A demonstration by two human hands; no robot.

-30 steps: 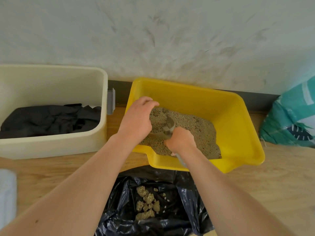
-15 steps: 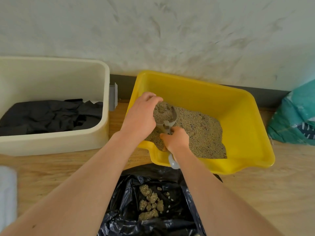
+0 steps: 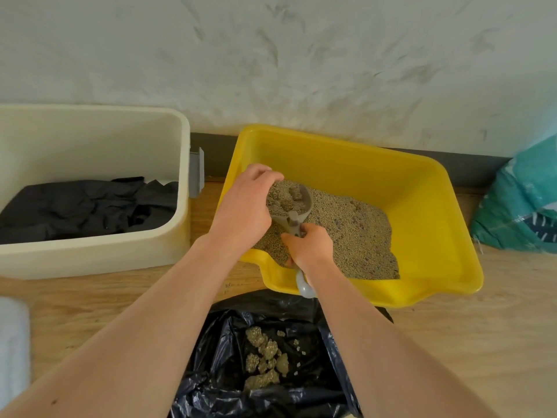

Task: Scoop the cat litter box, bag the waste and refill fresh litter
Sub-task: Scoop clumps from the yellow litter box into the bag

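Right hand [image 3: 310, 248] grips the handle of the loaded litter scoop [image 3: 290, 201] over the yellow litter box [image 3: 437, 188]; left hand [image 3: 244, 206] curls round its bowl. Best held level, sifted, then tipped into the black waste bag [image 3: 217, 357] below.

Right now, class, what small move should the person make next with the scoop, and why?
Probably lift the scoop out of the yellow box and over the black bag: it is loaded with lumpy litter, the right hand grips its handle, and the bag lies open.
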